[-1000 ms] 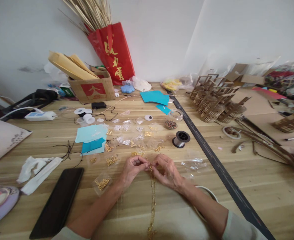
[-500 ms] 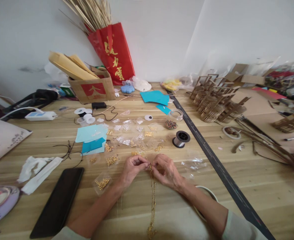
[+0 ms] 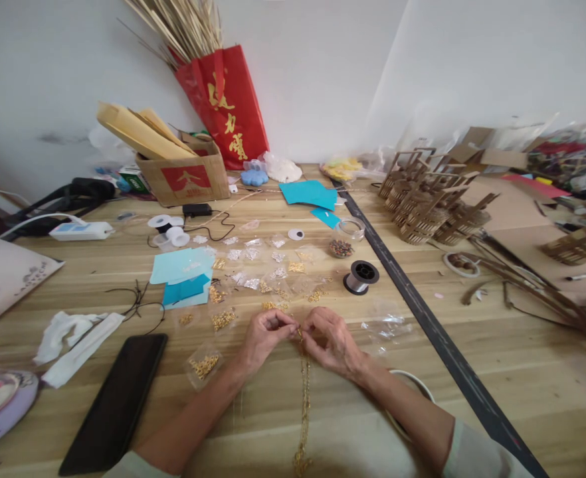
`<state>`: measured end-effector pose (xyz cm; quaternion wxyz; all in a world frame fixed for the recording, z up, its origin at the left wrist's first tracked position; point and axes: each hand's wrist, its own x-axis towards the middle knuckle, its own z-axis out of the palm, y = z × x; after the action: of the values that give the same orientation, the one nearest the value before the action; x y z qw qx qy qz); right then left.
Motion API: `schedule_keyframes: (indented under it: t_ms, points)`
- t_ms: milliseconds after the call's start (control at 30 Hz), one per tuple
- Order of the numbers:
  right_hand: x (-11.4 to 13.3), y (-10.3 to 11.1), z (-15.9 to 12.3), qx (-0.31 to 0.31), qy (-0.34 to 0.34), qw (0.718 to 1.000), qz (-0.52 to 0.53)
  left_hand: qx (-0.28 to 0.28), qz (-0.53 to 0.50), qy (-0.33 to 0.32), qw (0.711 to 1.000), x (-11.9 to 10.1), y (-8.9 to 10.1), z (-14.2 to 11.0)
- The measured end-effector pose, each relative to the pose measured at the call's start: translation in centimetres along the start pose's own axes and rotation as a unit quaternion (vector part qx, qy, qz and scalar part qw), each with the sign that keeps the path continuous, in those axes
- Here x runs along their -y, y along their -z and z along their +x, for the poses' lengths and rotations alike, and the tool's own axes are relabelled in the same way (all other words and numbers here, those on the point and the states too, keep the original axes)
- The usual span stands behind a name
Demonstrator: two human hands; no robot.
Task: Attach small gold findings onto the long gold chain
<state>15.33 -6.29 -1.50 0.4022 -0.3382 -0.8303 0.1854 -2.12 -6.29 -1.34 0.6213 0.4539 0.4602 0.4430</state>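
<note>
Working fingertip to fingertip over a wooden table (image 3: 253, 425), at the upper end of a gold-coloured chain (image 3: 305, 392). Pinched there, apparently, between thumb and finger of the left hand (image 3: 266, 338), from nine o'clock, and of the right hand (image 3: 333, 337), from three; nearly meeting at the tips, with neither hand slack. Running from the pinch straight toward six o'clock, down to a small heap at the bottom edge. Engaged, by the look of it, in close work on a single link or fitting, too small and too covered by the fingers to tell which. Calling next, in all likelihood, for a steady hold on one side, a fine adjustment on the other, and no tug on the length below. Within reach at nine o'clock, a packet of gold-coloured pieces (image 3: 222, 320); at two, a spool of wire (image 3: 365, 272); at one, a tub of beads (image 3: 341, 248); at three, some clear plastic bags (image 3: 389, 325). Farther off at eleven, against the wall, a red bag (image 3: 250, 99) of pale stalks (image 3: 193, 30)
</note>
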Motion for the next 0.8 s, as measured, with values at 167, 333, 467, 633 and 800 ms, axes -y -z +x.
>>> schedule_keyframes:
  t_ms: [167, 333, 467, 633, 800]
  points:
    - [-0.01, -0.02, -0.03, -0.005, -0.002, 1.000, -0.001, 0.009, 0.023, -0.016, 1.000, 0.24, 0.13, 0.06]
    - [-0.16, -0.06, -0.12, 0.000, -0.003, 1.000, 0.000, 0.013, 0.031, -0.022, 0.999, 0.50, 0.15, 0.10]
    - [-0.19, -0.06, -0.13, -0.001, -0.002, 1.000, -0.002, 0.012, 0.031, -0.016, 0.999, 0.52, 0.04, 0.03]
    - [-0.16, -0.01, -0.13, 0.004, -0.004, 1.000, -0.002, 0.010, 0.039, -0.009, 0.999, 0.34, -0.13, -0.08]
    - [-0.07, 0.02, -0.10, 0.000, -0.007, 1.000, -0.003, 0.007, 0.041, -0.005, 0.999, 0.31, -0.21, -0.11]
